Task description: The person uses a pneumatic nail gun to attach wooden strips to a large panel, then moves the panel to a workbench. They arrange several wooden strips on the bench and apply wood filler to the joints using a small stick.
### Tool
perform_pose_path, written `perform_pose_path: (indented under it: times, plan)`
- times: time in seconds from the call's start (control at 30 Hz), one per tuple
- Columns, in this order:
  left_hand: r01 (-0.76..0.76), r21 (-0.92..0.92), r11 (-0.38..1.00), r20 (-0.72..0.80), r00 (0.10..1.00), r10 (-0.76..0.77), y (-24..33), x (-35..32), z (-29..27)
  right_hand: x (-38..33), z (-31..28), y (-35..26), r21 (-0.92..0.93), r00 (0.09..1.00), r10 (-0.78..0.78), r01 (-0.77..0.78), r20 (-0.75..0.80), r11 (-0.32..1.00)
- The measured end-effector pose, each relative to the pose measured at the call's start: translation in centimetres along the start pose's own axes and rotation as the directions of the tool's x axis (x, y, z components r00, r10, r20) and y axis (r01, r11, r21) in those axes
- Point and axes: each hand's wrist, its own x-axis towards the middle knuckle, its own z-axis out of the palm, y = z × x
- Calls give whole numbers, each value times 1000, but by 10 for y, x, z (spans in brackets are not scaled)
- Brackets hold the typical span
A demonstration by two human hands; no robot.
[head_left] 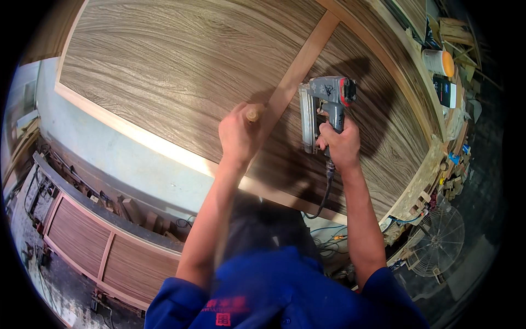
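The left hand's (236, 135) fingers close round a wooden handle (252, 114), mostly hidden, while the right hand (345, 143) grips a grey nail gun (324, 86) above the wavy-grained panel's (181, 71) right section.

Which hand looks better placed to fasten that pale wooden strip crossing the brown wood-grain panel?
Probably the right hand: it grips a grey, pistol-shaped nail gun with a red band, near the strip. The left hand clutches something with a round tan end.
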Motion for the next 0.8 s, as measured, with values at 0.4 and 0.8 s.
perform_pose_path:
  times: [0.4,0.8]
  plan:
    - [-74,-15,997,-12,997,74,-7,-2,1,22,18,-53,-340,989,-23,73,149,937]
    - [-66,-5,998,9,998,66,-10,-4,0,20,30,-63,-357,995,32,4,95,934]
